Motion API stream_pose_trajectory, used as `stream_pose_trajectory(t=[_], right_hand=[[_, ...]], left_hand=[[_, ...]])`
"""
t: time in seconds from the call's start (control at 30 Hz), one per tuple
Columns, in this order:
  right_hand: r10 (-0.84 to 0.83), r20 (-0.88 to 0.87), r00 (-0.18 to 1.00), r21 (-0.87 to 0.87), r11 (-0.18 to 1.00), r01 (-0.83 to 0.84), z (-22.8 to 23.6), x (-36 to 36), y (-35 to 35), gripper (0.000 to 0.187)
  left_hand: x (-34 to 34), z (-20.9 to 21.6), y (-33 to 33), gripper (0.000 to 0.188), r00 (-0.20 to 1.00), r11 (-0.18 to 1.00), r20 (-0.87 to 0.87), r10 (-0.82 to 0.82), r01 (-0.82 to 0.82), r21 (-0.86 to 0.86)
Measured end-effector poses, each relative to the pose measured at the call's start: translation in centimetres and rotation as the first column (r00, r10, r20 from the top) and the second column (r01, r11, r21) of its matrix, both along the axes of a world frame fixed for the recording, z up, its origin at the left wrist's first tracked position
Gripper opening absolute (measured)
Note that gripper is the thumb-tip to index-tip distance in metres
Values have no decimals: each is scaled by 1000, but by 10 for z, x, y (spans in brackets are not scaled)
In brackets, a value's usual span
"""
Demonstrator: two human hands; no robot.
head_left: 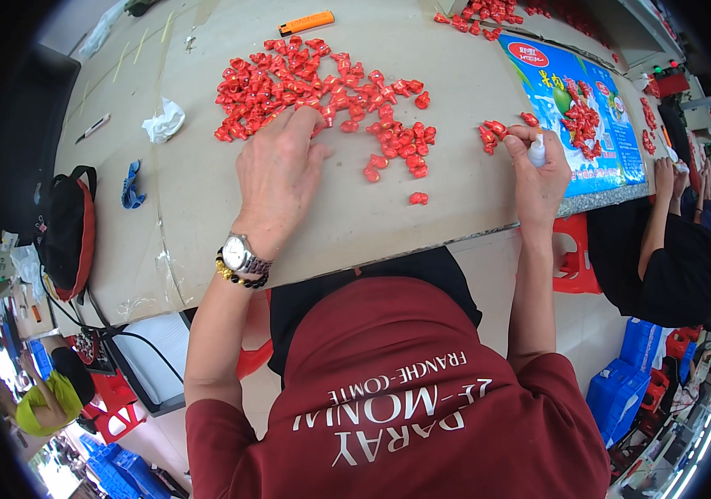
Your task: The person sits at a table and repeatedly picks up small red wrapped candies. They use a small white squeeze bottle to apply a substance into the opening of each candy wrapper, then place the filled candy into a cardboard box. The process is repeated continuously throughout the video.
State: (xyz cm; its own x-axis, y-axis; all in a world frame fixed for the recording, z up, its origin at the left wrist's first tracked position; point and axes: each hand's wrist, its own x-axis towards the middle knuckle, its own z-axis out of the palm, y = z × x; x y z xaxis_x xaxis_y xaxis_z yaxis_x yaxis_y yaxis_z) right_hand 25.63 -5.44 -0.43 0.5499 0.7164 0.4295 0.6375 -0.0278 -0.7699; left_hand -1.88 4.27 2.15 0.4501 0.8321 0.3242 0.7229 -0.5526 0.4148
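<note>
A loose heap of small shiny red pieces (pixel 264 87), shaped like little figures, lies on the table before me. My left hand (pixel 281 166), with a watch on its wrist, reaches over the heap's near edge. Its fingers are bent down among the pieces, with the thumb apart from them; nothing shows held there. Farther right, my right hand (pixel 541 179) is closed around a small white squeeze bottle (pixel 537 151). Its fingertips are close to a few red pieces (pixel 491 133) lying apart from the heap.
An orange cutter (pixel 306 22) lies behind the heap. On the left are crumpled tissue (pixel 163 121), a blue scrap (pixel 132 185), a pen-like tool (pixel 93 128) and a black-red bag (pixel 69 233). A blue printed sheet (pixel 551 83) bears more pieces. Another person (pixel 663 249) sits at right.
</note>
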Motion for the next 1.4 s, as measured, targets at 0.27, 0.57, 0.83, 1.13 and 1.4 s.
stream_pose_trajectory(t=[0.27,0.57,0.83,1.13,1.4], right_hand=[[206,-311,928,54,979,-199,20,-43,-5,13],[454,-566,688,84,862,-499,40,-90,-6,34],[645,-435,629,84,724,-685,34,-111,-1,32],[701,-409,585,47,656,-753,33,-128,5,35],[717,-239,655,-26,670,-742,33,-116,3,34]], left_hand=[[-21,-12,-6,24,998,994,23,51,-48,-99],[-34,-22,-22,11,990,999,136,37,-32,-38],[-28,-4,-59,20,251,491,706,662,567,-662],[-15,-3,-78,25,134,371,653,746,730,-574],[-21,-19,-80,22,17,301,631,776,868,-395]])
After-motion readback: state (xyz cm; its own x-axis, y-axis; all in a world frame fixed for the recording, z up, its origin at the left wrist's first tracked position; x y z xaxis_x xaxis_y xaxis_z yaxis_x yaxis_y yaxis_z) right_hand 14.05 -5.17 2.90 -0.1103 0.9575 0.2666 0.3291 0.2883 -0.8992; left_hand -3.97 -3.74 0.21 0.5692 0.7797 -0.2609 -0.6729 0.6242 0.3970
